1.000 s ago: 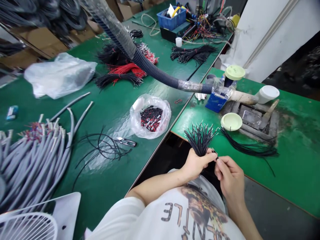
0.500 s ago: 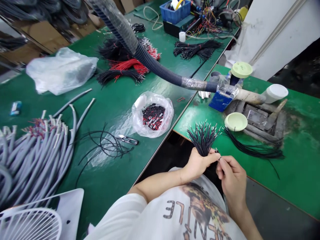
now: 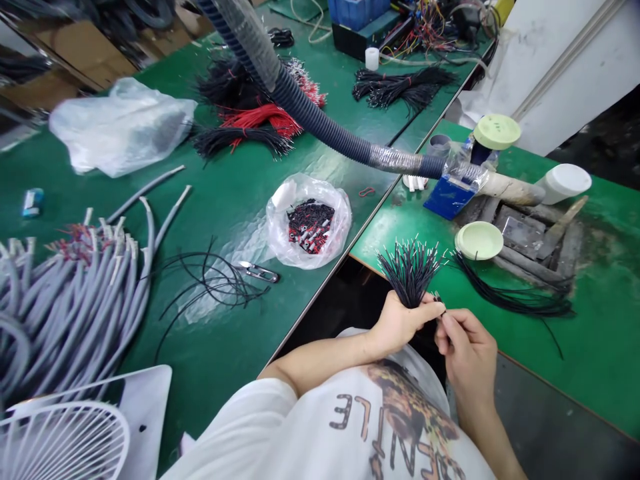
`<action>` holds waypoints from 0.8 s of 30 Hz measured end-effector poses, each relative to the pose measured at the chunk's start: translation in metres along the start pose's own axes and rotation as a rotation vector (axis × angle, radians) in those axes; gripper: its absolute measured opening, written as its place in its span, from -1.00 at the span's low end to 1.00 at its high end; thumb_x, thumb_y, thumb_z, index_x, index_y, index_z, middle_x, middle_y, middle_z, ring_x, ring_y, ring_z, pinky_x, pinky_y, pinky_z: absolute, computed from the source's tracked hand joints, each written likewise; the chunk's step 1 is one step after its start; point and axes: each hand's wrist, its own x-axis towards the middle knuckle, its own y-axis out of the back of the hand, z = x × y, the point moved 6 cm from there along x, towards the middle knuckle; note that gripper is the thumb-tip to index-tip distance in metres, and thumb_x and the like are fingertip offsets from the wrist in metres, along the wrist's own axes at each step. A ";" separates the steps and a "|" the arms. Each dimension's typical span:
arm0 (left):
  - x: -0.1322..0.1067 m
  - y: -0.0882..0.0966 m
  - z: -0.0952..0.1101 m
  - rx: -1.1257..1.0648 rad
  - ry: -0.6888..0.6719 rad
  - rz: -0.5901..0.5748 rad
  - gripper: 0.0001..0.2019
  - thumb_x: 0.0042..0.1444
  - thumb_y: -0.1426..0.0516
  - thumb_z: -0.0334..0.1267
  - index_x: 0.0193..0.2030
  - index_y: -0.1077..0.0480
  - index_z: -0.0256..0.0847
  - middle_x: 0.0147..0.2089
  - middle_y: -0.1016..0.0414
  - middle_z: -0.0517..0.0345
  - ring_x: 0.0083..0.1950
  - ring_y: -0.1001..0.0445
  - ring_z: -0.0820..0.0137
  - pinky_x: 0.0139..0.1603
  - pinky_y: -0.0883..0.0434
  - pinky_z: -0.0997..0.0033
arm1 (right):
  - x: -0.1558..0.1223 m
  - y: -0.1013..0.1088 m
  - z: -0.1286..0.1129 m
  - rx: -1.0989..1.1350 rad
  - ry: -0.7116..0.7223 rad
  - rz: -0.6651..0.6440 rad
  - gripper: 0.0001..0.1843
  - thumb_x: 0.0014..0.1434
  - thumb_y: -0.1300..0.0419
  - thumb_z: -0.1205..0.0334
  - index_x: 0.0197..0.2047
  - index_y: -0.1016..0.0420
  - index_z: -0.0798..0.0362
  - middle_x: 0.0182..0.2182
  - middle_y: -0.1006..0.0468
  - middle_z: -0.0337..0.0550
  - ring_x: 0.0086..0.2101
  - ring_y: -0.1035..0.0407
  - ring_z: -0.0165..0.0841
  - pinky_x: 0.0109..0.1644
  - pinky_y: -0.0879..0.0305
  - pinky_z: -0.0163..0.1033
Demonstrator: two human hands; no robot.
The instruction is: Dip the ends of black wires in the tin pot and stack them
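Note:
My left hand is closed round a bundle of short black wires whose bare tips fan upward over the edge of the green table. My right hand is right beside it, fingers pinched on the end of one thin black wire at the base of the bundle. A loose sheaf of black wires lies on the table just right of the hands, next to a pale green lid.
A clear bag of red and black terminals, small snips, loose black wires and grey cables lie on the left table. A corrugated hose crosses above. A white fan sits at bottom left.
The view has drifted slightly, so everything sits a little lower and to the right. Both hands stay together at the wire bundle with little change.

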 end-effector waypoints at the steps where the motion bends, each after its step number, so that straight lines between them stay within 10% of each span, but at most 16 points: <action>1: 0.000 0.000 0.000 -0.005 -0.002 0.001 -0.62 -0.10 -0.41 -0.05 -0.46 -0.40 -0.29 -0.56 -0.29 0.30 -0.61 -0.11 0.64 -0.59 -0.05 0.53 | 0.000 0.000 0.000 -0.006 0.001 0.000 -0.74 0.28 -0.25 0.13 -0.41 -0.44 0.07 -0.60 -0.29 -0.34 -0.59 -0.17 -0.51 -0.51 -0.11 -0.34; 24: 0.000 0.002 -0.002 -0.055 0.019 0.007 -0.63 -0.13 -0.43 -0.04 -0.46 -0.47 -0.31 -0.58 -0.32 0.28 -0.64 -0.10 0.65 -0.61 0.00 0.51 | -0.001 0.002 -0.004 -0.071 0.043 0.014 -0.72 0.30 -0.24 0.14 -0.42 -0.42 0.06 -0.59 -0.33 -0.33 -0.57 -0.20 -0.50 -0.48 -0.12 -0.32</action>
